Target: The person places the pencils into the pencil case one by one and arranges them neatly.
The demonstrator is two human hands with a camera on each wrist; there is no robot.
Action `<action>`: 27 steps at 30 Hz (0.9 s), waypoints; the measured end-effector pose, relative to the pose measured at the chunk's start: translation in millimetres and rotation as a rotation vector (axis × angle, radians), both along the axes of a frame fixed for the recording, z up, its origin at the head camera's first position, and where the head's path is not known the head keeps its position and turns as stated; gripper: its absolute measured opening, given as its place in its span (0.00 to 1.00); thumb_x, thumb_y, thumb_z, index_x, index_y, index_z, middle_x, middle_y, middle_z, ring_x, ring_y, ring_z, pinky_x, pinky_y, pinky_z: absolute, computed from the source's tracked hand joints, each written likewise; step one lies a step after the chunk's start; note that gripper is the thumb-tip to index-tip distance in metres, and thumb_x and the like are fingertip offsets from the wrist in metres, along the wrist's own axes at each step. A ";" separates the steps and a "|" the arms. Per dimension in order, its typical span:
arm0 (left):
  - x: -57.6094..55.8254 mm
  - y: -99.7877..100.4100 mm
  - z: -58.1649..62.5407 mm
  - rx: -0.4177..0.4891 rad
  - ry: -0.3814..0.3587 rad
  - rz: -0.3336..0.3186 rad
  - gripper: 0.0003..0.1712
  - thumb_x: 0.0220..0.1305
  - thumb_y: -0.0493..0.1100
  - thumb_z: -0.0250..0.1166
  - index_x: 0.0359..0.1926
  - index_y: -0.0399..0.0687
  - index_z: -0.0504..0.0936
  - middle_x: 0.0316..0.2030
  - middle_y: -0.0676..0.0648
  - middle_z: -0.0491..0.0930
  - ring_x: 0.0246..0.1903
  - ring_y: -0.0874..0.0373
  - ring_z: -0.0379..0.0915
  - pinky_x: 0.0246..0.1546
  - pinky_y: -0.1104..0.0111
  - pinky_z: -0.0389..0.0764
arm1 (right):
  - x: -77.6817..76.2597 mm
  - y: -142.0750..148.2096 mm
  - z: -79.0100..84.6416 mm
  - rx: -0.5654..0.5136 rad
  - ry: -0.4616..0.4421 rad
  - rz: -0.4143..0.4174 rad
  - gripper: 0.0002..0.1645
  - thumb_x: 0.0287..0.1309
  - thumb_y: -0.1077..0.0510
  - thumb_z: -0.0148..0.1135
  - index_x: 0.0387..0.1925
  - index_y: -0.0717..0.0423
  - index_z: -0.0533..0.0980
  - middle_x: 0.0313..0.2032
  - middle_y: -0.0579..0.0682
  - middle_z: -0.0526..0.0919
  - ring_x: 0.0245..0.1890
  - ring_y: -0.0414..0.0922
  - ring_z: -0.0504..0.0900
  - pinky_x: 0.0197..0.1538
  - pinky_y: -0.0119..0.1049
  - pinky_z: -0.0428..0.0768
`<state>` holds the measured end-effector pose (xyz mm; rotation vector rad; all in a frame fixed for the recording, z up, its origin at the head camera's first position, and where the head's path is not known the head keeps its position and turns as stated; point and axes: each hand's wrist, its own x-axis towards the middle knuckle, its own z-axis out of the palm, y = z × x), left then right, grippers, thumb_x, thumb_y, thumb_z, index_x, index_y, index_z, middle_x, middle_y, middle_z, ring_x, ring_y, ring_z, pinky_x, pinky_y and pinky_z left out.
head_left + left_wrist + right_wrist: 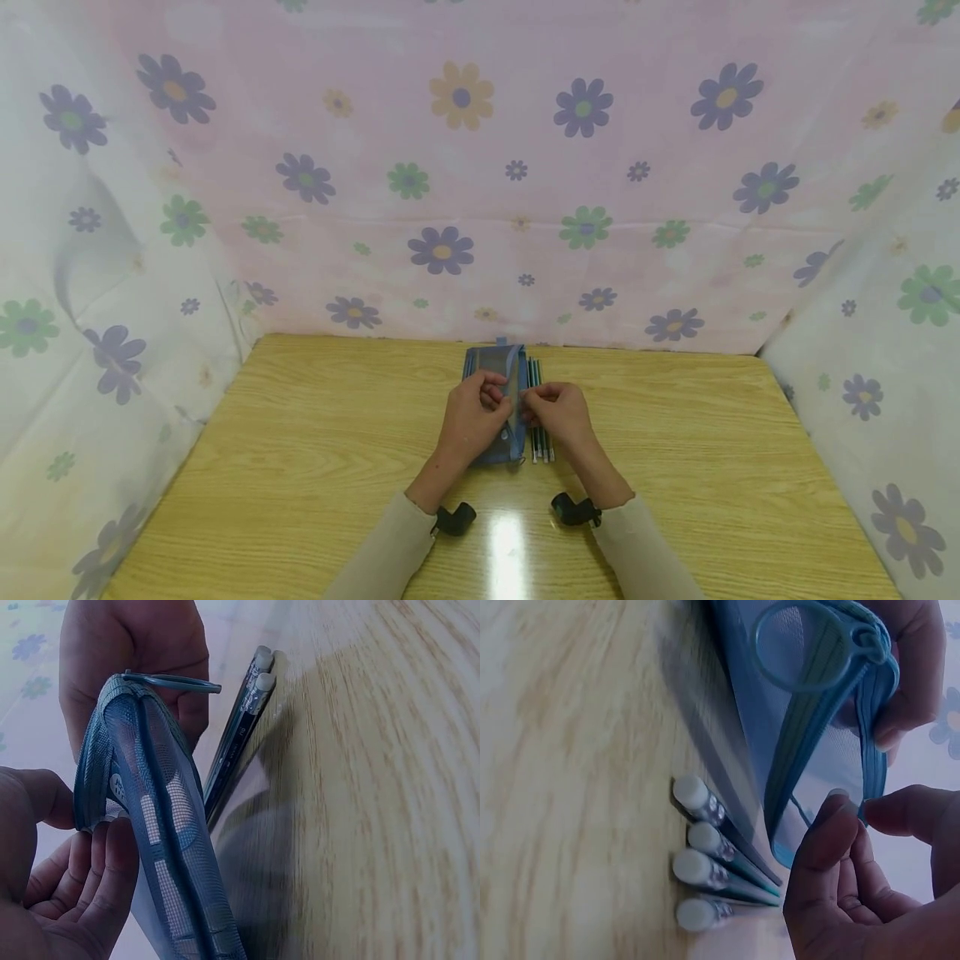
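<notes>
A blue mesh zip pencil case (491, 453) lies on the table with its zipper gaping. My left hand (474, 421) is over it, thumb and fingertips pinching one zippered edge of the mouth. From the other side my right hand (562, 410) pinches the same zippered edge (873, 742) between thumb and forefinger. A round blue pull ring (759, 646) hangs at the zipper's end. Close along the case's right side lie several dark pencils (545, 450) with white erasers (694, 868), partly under my right hand. Pale printed patches (178, 814) show through the mesh.
The wood-grain table (315, 433) ends at a flowered cloth backdrop (517, 208) just behind the case, with more cloth at both sides. Black wrist cameras (456, 520) sit on both wrists beside the beige sleeves (390, 546).
</notes>
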<state>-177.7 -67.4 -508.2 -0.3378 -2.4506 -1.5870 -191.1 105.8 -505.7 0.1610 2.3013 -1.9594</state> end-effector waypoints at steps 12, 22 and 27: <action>-0.2 -0.4 0.4 -0.004 -0.002 0.006 0.14 0.66 0.34 0.70 0.52 0.37 0.85 0.33 0.50 0.82 0.30 0.60 0.81 0.35 0.69 0.85 | -2.6 12.4 1.8 0.422 0.186 -0.023 0.10 0.64 0.57 0.69 0.39 0.61 0.88 0.33 0.52 0.88 0.30 0.44 0.85 0.33 0.37 0.84; 0.7 -0.8 0.2 0.005 -0.007 0.006 0.14 0.66 0.34 0.70 0.52 0.37 0.85 0.33 0.51 0.82 0.30 0.60 0.81 0.35 0.69 0.85 | -2.7 18.0 0.4 0.560 0.209 -0.003 0.07 0.62 0.61 0.70 0.36 0.62 0.87 0.30 0.52 0.88 0.28 0.45 0.85 0.33 0.41 0.85; 0.1 -0.8 0.7 0.005 -0.002 0.006 0.14 0.66 0.34 0.70 0.52 0.37 0.85 0.33 0.51 0.82 0.30 0.61 0.81 0.35 0.69 0.85 | -3.9 20.4 -0.2 0.627 0.199 0.007 0.06 0.60 0.61 0.69 0.32 0.62 0.86 0.28 0.52 0.87 0.26 0.45 0.83 0.30 0.40 0.83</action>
